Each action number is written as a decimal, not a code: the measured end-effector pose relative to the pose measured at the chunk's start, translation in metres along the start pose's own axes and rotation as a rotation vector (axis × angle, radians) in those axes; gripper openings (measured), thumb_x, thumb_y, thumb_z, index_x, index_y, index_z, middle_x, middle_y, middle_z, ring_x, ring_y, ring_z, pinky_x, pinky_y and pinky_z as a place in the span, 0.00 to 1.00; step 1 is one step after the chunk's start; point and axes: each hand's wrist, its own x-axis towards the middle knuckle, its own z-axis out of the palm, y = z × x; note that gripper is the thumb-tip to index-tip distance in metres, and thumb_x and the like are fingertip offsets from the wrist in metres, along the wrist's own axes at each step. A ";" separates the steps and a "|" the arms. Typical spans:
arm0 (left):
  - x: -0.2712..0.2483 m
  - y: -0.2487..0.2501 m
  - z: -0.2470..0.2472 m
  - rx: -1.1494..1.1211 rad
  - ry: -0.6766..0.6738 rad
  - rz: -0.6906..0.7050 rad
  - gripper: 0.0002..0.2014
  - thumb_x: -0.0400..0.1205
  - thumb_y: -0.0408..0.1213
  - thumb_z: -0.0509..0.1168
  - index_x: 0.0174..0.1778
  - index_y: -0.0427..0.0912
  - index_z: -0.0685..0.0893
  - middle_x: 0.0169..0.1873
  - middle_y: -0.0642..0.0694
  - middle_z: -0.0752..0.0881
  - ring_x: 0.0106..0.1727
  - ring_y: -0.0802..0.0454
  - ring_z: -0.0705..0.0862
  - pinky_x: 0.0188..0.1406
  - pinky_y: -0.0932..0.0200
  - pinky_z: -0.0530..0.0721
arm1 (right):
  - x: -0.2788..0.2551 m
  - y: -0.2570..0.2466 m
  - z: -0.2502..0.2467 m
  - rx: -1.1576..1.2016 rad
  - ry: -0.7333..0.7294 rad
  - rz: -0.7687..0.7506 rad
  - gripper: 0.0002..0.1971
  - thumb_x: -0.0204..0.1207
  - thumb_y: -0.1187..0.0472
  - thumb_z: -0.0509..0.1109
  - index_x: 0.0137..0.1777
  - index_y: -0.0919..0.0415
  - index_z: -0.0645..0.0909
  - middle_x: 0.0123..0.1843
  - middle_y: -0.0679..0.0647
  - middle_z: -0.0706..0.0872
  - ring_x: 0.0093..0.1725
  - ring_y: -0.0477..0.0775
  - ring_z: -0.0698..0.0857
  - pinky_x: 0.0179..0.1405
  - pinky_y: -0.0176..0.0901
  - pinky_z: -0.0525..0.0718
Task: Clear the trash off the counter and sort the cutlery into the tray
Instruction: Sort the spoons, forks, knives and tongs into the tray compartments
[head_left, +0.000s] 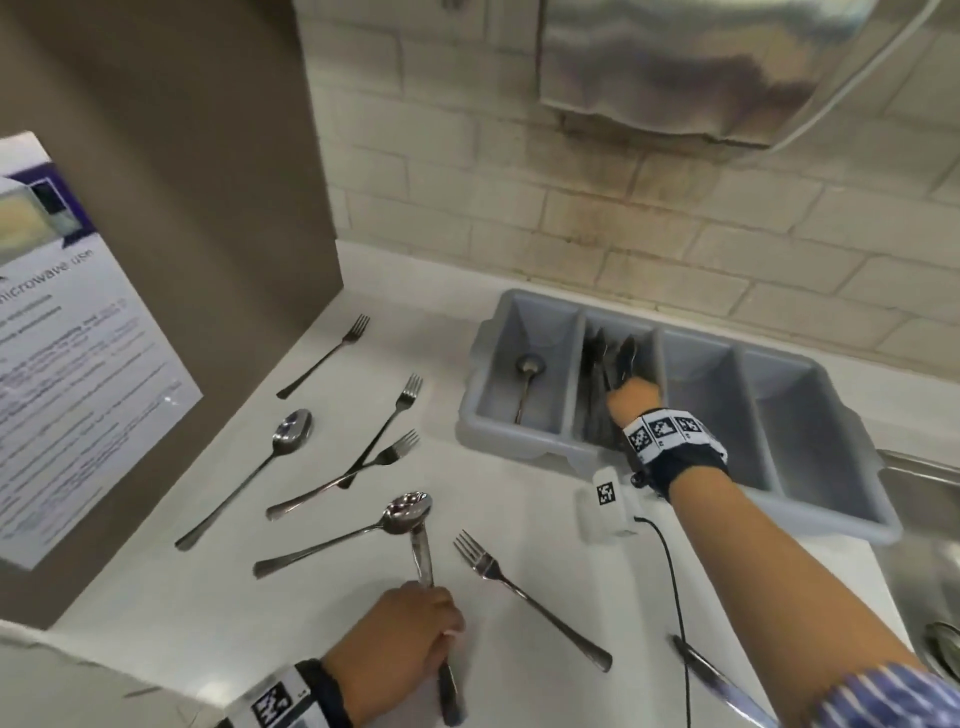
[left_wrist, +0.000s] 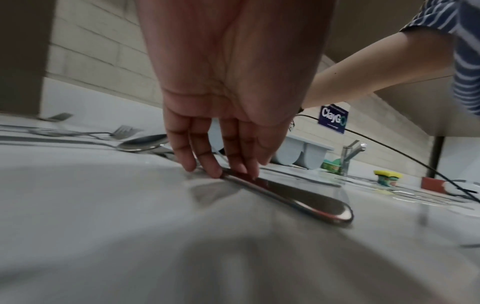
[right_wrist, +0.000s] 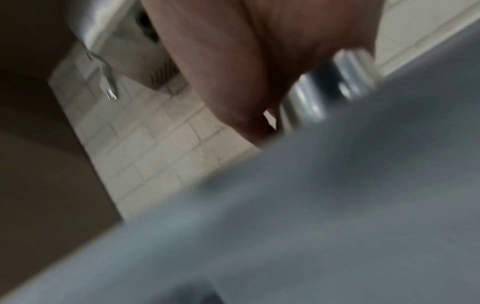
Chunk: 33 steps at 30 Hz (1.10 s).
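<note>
My left hand (head_left: 415, 623) is low at the counter's front, its fingertips (left_wrist: 215, 172) pinching the handle of a knife (left_wrist: 298, 197) that lies flat. The knife's (head_left: 423, 556) far end sits under the bowl of a spoon (head_left: 358, 532). My right hand (head_left: 631, 387) reaches down into the second compartment of the grey four-part tray (head_left: 831, 499) and grips a bundle of dark cutlery (head_left: 615, 351); its fingers are hidden and the right wrist view is blurred. A single spoon (head_left: 527, 374) lies in the first compartment.
Loose on the white counter lie several forks (head_left: 387, 423), one more spoon (head_left: 260, 465) and a knife (head_left: 717, 686) under my right forearm. A cabinet with a notice (head_left: 78, 338) bounds the left. A steel sink (head_left: 924, 566) lies right, with its faucet (left_wrist: 348, 156).
</note>
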 end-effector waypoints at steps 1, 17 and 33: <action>-0.005 -0.002 -0.003 0.002 0.017 -0.047 0.08 0.64 0.53 0.56 0.34 0.65 0.79 0.29 0.69 0.83 0.26 0.72 0.80 0.23 0.78 0.76 | 0.005 0.001 0.009 -0.045 -0.023 0.011 0.17 0.80 0.65 0.57 0.60 0.76 0.78 0.63 0.73 0.82 0.64 0.68 0.81 0.62 0.54 0.80; -0.027 -0.032 -0.007 -0.276 0.128 -0.467 0.14 0.80 0.45 0.62 0.30 0.55 0.66 0.29 0.59 0.68 0.39 0.55 0.73 0.38 0.64 0.68 | -0.176 0.009 0.062 0.006 -0.105 -0.626 0.10 0.69 0.47 0.72 0.44 0.52 0.83 0.40 0.46 0.82 0.44 0.50 0.77 0.47 0.43 0.74; -0.012 -0.028 -0.111 -0.705 0.319 -0.150 0.12 0.80 0.38 0.64 0.48 0.65 0.76 0.41 0.58 0.84 0.32 0.62 0.84 0.33 0.69 0.78 | -0.219 0.055 0.094 0.118 -0.092 -0.237 0.08 0.79 0.57 0.61 0.50 0.58 0.80 0.44 0.51 0.86 0.44 0.56 0.83 0.45 0.45 0.75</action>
